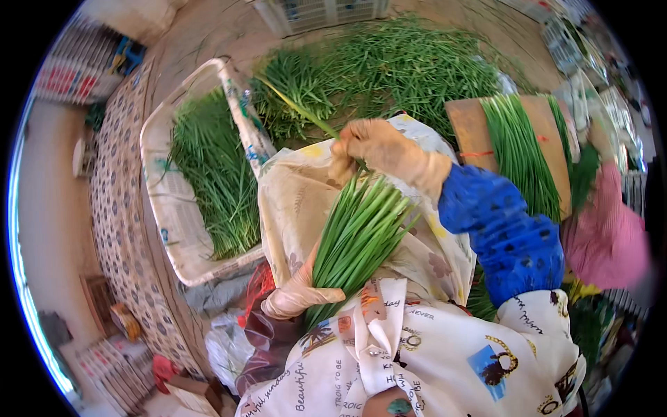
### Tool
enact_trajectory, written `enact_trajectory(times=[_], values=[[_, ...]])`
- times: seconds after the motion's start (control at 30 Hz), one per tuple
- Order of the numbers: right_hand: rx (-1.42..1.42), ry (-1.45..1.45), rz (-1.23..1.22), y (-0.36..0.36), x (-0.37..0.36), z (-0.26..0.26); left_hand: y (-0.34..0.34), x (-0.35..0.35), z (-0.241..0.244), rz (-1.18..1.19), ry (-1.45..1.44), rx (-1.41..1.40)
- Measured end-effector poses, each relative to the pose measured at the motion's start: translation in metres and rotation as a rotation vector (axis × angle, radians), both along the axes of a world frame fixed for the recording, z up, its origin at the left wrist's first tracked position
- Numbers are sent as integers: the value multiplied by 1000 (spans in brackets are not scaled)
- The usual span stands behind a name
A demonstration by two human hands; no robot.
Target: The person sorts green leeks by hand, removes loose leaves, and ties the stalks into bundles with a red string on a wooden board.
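Note:
My left hand (297,292), in a pale thin glove, is wrapped around a loose bunch of green garlic chives (359,229) over my lap. The cut ends fan out away from me. Just beyond those ends is my right hand (380,148), also gloved and slightly blurred. Its fingers pinch a yellowing chive leaf (299,107) that sticks out to the upper left. A pale printed apron (289,193) covers my knees beneath both hands.
To the left, a white plastic crate (180,260) holds cut chives (219,172). A large heap of chives (396,62) covers the floor ahead. At right, a board (466,122) carries a neat chive bundle (521,151), beside a co-worker's pink sleeve (604,224). Another crate (323,15) stands farther off.

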State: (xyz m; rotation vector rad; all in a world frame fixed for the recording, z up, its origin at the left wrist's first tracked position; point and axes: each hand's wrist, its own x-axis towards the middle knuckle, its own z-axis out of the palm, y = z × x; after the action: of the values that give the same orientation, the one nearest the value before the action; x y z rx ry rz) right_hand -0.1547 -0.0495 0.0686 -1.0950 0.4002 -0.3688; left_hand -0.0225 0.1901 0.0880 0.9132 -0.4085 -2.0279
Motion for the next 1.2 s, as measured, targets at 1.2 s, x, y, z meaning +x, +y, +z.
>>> enact_trajectory(times=[1.2], values=[[-1203,613,75,40,-25,131,47,32,-44,292,210,83]])
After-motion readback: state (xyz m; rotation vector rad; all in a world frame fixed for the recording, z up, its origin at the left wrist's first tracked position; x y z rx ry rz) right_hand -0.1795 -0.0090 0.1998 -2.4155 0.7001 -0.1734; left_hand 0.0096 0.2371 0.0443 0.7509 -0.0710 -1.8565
